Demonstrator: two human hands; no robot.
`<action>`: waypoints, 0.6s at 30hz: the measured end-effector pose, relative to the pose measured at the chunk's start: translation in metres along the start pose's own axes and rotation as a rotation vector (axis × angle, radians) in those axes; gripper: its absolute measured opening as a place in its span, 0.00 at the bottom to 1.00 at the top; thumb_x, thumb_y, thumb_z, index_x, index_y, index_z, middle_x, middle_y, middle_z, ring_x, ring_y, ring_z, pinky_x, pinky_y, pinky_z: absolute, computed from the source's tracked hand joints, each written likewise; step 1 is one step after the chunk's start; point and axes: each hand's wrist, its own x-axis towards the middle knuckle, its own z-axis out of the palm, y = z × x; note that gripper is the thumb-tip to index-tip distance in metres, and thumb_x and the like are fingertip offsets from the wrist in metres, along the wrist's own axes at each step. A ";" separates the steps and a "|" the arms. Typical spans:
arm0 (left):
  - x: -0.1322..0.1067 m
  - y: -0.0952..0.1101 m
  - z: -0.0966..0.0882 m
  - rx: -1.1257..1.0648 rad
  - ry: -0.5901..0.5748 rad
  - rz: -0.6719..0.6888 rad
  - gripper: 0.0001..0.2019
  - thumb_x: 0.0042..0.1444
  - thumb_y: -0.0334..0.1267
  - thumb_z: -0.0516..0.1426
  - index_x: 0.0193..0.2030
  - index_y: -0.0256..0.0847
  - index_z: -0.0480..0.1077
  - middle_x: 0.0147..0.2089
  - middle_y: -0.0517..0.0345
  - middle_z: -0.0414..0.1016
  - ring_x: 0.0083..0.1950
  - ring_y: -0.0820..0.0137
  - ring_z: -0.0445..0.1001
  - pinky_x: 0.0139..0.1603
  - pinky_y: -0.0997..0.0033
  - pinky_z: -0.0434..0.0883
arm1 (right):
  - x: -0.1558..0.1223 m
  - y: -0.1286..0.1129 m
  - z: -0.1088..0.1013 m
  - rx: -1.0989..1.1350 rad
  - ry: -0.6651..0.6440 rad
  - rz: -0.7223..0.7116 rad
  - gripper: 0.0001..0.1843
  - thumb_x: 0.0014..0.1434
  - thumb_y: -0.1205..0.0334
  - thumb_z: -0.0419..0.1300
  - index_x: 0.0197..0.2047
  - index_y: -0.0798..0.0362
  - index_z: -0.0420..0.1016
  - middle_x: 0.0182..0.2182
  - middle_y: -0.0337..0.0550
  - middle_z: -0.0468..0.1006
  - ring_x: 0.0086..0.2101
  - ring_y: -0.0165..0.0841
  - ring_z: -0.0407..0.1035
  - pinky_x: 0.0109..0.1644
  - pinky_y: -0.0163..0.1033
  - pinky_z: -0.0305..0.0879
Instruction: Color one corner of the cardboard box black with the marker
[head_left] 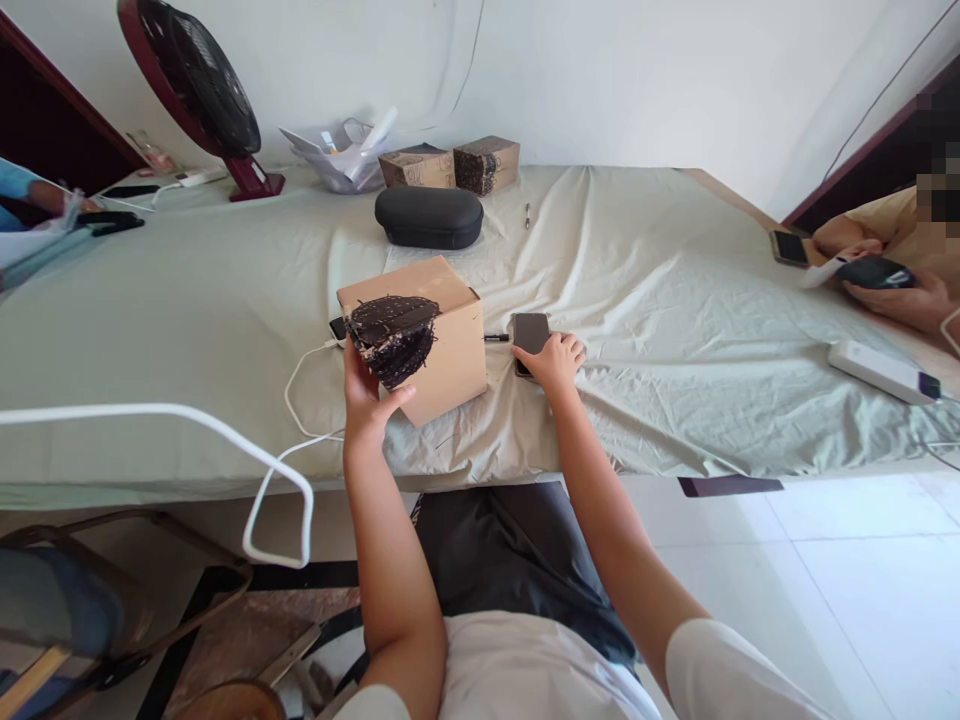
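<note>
A cloth-covered table (232, 310) adjoins a white wall (622, 80) above pale floor tiles (862, 600).

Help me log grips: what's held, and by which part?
The left hand holds the large cardboard box by its near left corner. The right hand touches the dark flat device; whether it grips cannot be told.

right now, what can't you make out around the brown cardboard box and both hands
All in the head view:
Brown cardboard box: any contents, hidden by its walls.
Small black device with white cable: right part, behind the box.
Flat dark grey rectangular object: lower right part, covered by the right hand.
Left hand: some fingers, hidden by the box.
Thin dark stick: too small to identify.
</note>
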 end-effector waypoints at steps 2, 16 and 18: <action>0.000 0.000 0.000 -0.010 -0.006 0.009 0.63 0.39 0.54 0.80 0.80 0.58 0.55 0.79 0.46 0.62 0.81 0.45 0.60 0.80 0.41 0.61 | -0.004 -0.001 0.000 -0.025 -0.023 -0.029 0.45 0.56 0.37 0.70 0.64 0.64 0.70 0.65 0.71 0.66 0.64 0.60 0.59 0.67 0.57 0.53; -0.003 0.031 -0.004 0.009 0.025 0.005 0.65 0.38 0.46 0.79 0.82 0.58 0.53 0.82 0.48 0.57 0.82 0.47 0.59 0.81 0.46 0.61 | -0.001 -0.007 -0.003 0.376 0.117 -0.320 0.29 0.68 0.53 0.57 0.69 0.53 0.74 0.73 0.58 0.68 0.71 0.54 0.55 0.74 0.65 0.49; -0.004 0.034 -0.005 -0.023 0.027 -0.012 0.65 0.38 0.45 0.79 0.82 0.59 0.51 0.83 0.47 0.54 0.82 0.46 0.59 0.80 0.44 0.63 | -0.007 -0.006 -0.011 0.689 -0.102 -0.489 0.31 0.67 0.44 0.60 0.68 0.50 0.76 0.71 0.57 0.71 0.72 0.52 0.58 0.76 0.63 0.50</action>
